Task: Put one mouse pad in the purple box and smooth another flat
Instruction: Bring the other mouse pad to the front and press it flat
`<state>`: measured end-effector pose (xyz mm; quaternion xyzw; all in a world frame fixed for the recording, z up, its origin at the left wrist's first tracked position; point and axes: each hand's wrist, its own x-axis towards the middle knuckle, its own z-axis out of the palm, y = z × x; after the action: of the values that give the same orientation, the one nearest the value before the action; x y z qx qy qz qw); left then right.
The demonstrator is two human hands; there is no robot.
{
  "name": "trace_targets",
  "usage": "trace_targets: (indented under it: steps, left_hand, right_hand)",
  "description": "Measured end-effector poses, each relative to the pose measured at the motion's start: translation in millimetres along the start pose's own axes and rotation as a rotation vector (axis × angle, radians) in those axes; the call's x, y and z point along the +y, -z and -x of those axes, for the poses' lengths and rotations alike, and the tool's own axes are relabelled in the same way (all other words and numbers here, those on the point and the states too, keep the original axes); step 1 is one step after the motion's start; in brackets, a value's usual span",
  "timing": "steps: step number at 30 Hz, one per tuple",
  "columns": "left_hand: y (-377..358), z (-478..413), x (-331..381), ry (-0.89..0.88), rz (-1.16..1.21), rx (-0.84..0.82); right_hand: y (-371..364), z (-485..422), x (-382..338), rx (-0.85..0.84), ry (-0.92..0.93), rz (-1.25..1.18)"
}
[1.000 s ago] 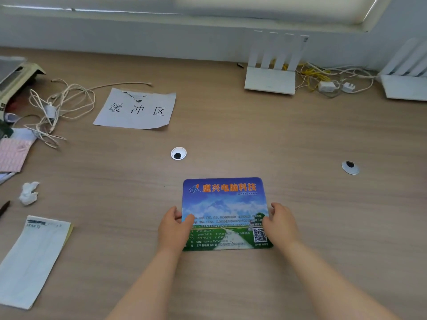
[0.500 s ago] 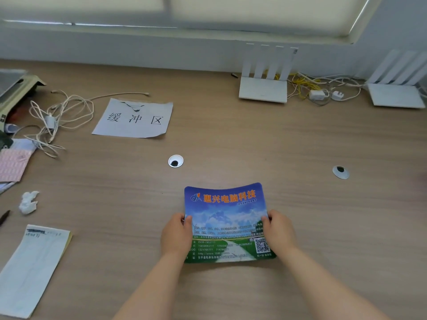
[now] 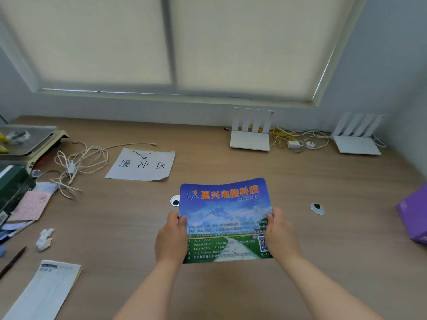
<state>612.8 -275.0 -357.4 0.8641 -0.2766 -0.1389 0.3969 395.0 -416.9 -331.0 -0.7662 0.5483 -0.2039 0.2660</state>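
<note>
A blue and green printed mouse pad (image 3: pixel 225 218) hangs above the wooden table, bowed slightly and tilted up at its far edge. My left hand (image 3: pixel 172 236) grips its left edge and my right hand (image 3: pixel 280 235) grips its right edge. The corner of a purple box (image 3: pixel 413 218) shows at the right edge of the view, cut off by the frame. No second mouse pad is in view.
The wooden table (image 3: pixel 300 176) holds a paper sign (image 3: pixel 141 163), tangled white cables (image 3: pixel 76 165), a crumpled tissue (image 3: pixel 44 239), a notepad (image 3: pixel 44 289), two cable grommets (image 3: pixel 175 200) (image 3: pixel 317 208) and two white routers (image 3: pixel 250 135) (image 3: pixel 357 139) at the back.
The mouse pad has gone from flat on the table to lifted in both hands. My head has tipped up and right, bringing the purple box into view.
</note>
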Motion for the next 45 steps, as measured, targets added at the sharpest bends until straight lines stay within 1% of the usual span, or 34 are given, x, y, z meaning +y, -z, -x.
trace_targets:
  steps: [4, 8, 14, 20, 26, 34, 39, 45]
  left_hand:
    - [16.9, 6.4, 16.4, -0.04, 0.066, 0.016]
    - [24.0, 17.4, 26.9, -0.074, 0.093, 0.017]
    - [27.2, 39.1, 35.9, -0.103, 0.098, -0.003]
    - [15.2, 67.2, 53.5, -0.123, 0.082, 0.016]
    - [-21.8, 118.3, 83.7, -0.145, 0.041, 0.054]
    - [-98.0, 208.8, 155.1, -0.162, 0.032, 0.064]
    - [-139.7, 246.5, 195.8, -0.163, 0.038, 0.044]
    - [-167.6, 272.6, 225.3, -0.182, 0.035, 0.016]
  right_hand:
    - [20.7, 7.8, -12.7, 0.03, 0.015, -0.045]
    - [37.2, 17.4, -15.5, 0.038, -0.026, -0.068]
    - [59.1, 43.5, -7.6, 0.066, -0.034, -0.088]
    - [86.3, 54.6, 14.7, 0.101, -0.027, -0.087]
    - [132.3, 68.0, 66.5, 0.08, 0.018, -0.083]
    - [226.6, 82.9, 168.4, 0.084, 0.044, -0.063]
    - [270.7, 83.9, 223.9, 0.105, 0.008, -0.072]
    - [303.7, 88.6, 259.4, 0.126, -0.017, -0.047]
